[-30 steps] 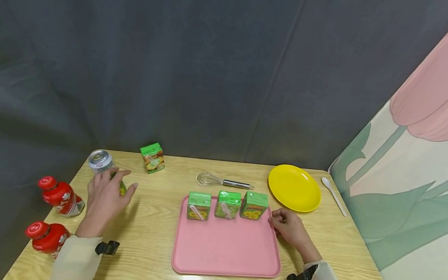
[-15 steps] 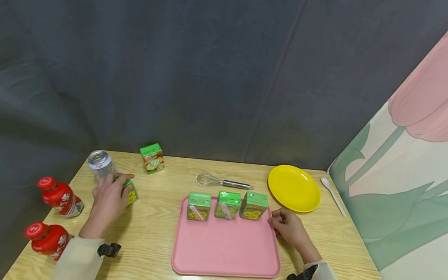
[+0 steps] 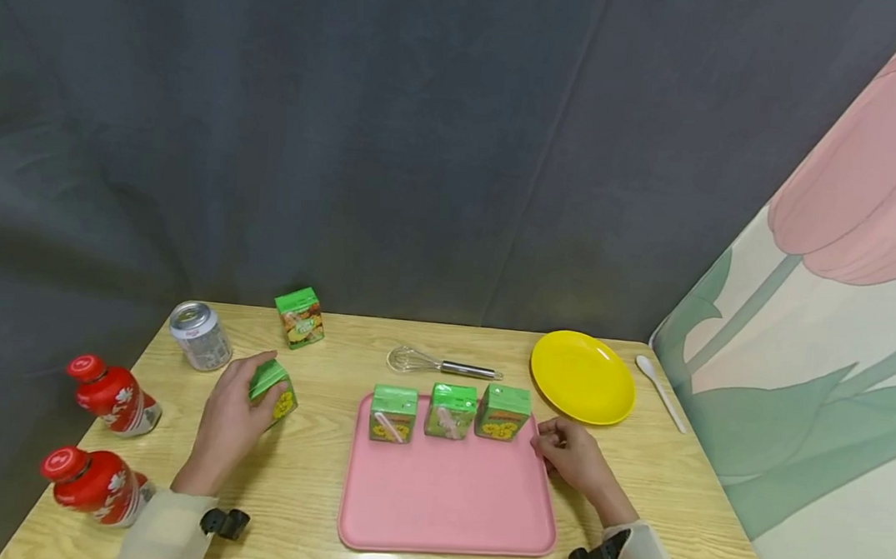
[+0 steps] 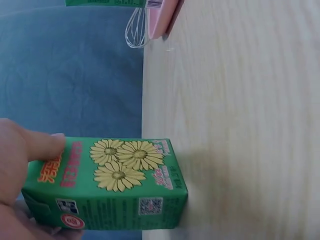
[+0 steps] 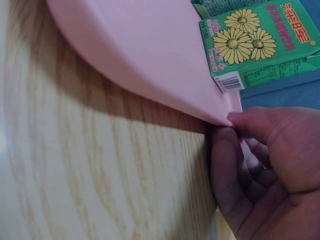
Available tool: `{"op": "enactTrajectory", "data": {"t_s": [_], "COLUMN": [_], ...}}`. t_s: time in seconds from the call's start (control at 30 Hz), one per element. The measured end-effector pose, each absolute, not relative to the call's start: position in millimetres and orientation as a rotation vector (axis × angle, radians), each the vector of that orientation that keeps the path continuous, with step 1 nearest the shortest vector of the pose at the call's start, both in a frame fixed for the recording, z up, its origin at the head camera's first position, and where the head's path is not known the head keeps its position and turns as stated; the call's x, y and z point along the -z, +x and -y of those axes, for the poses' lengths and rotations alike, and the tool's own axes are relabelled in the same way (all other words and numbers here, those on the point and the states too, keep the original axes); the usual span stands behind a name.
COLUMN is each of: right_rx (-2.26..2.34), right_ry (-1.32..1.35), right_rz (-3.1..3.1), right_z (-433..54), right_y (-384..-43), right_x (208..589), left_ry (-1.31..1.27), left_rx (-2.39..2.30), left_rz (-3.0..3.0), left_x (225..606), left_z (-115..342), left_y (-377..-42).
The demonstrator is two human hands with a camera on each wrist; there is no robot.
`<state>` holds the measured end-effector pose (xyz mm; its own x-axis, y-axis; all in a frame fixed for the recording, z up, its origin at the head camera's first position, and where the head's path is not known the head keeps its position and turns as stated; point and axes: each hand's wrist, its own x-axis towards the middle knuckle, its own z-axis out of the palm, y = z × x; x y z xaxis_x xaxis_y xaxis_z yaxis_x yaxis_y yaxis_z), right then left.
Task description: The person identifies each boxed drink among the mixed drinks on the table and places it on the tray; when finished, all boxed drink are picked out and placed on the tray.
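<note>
A: What lies nearest to the person?

B: Two pale sleeves (image 3: 170,534), each with a small black device (image 3: 225,522) at the wrist. Just beside the left sleeve is a red bottle (image 3: 101,485) on the wooden table (image 3: 295,506). In the middle lies a pink tray (image 3: 446,504).

A: And the right hand (image 3: 575,460), what does it do?

B: It pinches the right rim of the tray, near the far corner. The thumb is on the rim, and the other fingers are bent below it.

A: Please tell me also about the left hand (image 3: 235,416).

B: This one grips a green carton (image 4: 115,180) with yellow flowers, between thumb and fingers. The carton is to the left of the tray, well apart from it. Whether its bottom touches the table, I cannot tell.

A: Does the tray carry something?

B: Yes, three more cartons (image 3: 451,411) stand in a row along its far edge. A second bottle (image 3: 118,398) is at the left side of the table.

A: What is farther away?

B: A yellow plate (image 3: 582,377), with a white spoon (image 3: 661,393) to its right, and a whisk (image 3: 444,365) lying behind the tray. On the left is a silver can (image 3: 201,335). Farther still stands another green box (image 3: 300,319), near the dark curtain (image 3: 349,142).
</note>
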<state>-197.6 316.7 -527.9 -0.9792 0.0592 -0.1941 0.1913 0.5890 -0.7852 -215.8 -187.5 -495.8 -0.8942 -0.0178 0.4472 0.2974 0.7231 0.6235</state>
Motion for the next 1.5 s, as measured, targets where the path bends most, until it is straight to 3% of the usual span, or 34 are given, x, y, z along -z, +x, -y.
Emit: {"op": "enactTrajectory", "data": {"t_s": [0.3, 0.77, 1.13, 1.5], "right_rx": [1.340, 1.354, 1.363, 1.347], "right_ry": [0.198, 0.199, 0.203, 0.206], "right_rz": [-2.674, -2.685, -2.683, -2.685], "right_z": [-317, -314, -316, -316], "right_y": [-197, -198, -198, -198], "right_x": [529, 530, 531, 530], "left_ry": [-0.239, -0.476, -0.741, -0.732], "left_rx": [1.125, 1.400, 1.470, 1.426], "left_rz": [2.507, 2.454, 2.353, 2.388], "left_x": [500, 518, 520, 518], "left_z": [191, 207, 183, 177], "left_y": [-202, -186, -178, -181]}}
